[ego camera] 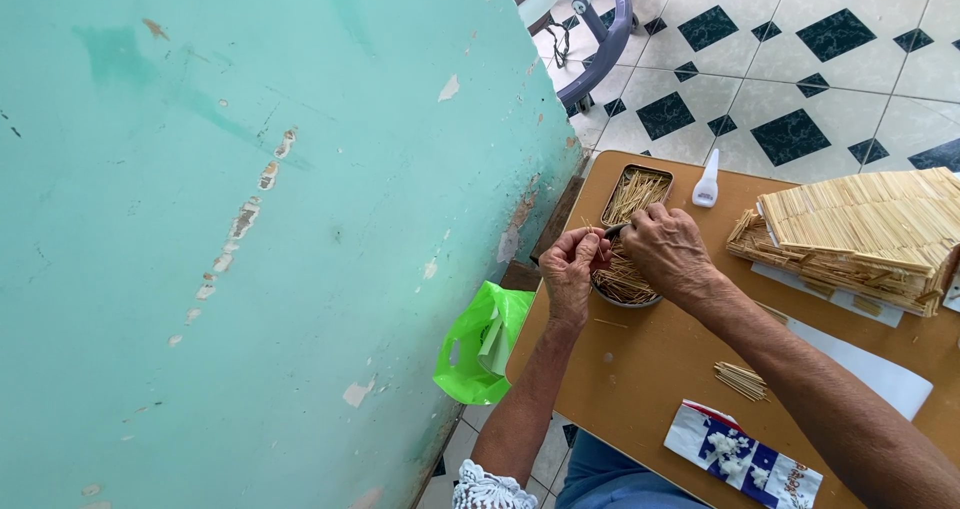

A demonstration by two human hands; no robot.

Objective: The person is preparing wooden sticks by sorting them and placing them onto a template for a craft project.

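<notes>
While our left hand [570, 266] pinches a thin stick [590, 231] over the round dish of sticks [622, 281] on the worktop [640, 369], our right hand [665, 247] closes on it too. We judge we are picking out one stick; next comes a clean, gentle separation.

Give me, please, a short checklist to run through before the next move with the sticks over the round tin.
1. Left hand pinches thin sticks at its fingertips: ok.
2. Right hand rests over the round tin, close to the left hand: ok; what it grips: cannot tell.
3. Round tin holds plenty of sticks: ok.
4. Rectangular tin of sticks stands open just behind the hands: ok.
5. Glue bottle stands upright near the table edge; cap state: cannot tell.
6. Stick model sits clear of both arms: ok.
</notes>
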